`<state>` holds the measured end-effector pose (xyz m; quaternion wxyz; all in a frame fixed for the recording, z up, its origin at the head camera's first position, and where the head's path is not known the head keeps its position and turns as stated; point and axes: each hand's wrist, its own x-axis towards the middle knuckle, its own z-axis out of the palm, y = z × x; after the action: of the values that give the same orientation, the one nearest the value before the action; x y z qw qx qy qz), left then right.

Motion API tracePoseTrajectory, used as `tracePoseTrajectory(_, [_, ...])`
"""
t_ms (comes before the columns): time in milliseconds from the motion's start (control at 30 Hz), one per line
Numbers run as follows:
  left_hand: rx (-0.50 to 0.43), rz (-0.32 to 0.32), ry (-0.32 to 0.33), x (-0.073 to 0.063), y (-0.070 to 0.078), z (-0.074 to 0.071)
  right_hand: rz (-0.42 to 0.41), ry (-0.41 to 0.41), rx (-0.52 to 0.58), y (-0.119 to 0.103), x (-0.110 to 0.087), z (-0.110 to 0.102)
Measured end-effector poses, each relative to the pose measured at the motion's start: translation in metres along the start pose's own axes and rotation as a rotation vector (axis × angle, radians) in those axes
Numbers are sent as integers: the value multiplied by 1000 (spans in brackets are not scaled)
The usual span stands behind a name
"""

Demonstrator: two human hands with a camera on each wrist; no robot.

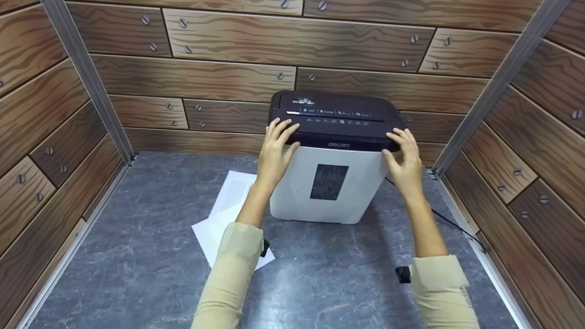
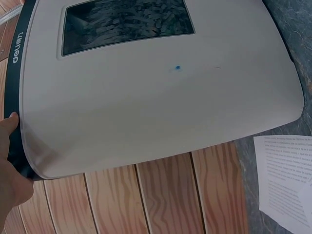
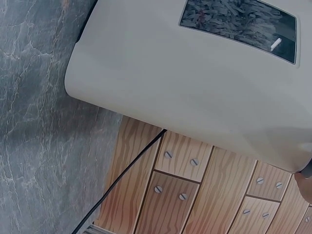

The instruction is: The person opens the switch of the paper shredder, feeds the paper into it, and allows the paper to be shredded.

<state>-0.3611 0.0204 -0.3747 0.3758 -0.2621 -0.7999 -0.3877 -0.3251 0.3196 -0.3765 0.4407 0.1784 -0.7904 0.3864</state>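
A paper shredder with a white bin point(image 1: 295, 192) and a black top point(image 1: 340, 130) stands in the middle of the head view. Shredded paper strips show through its dark front window point(image 2: 129, 24). My left hand point(image 1: 273, 157) holds the top's front left corner, fingers over the upper face and thumb at the front edge. At the front right corner my right hand point(image 1: 406, 164) grips the same black top, thumb low on its edge. In the left wrist view the left thumb point(image 2: 10, 123) lies against the black rim. Only a bit of the right hand shows in the right wrist view.
Printed white sheets point(image 1: 233, 194) lie on the grey marbled surface point(image 1: 137, 228), left of the bin and partly behind the left forearm. A black cord point(image 1: 450, 223) runs from behind the shredder to the right. Wood-patterned walls point(image 1: 228, 77) enclose the back and sides.
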Motion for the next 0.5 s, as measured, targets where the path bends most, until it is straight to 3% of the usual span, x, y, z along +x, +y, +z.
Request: tracePoseTrajectory(500, [0, -14, -10, 0, -1, 1, 18, 11, -3, 4, 0, 2])
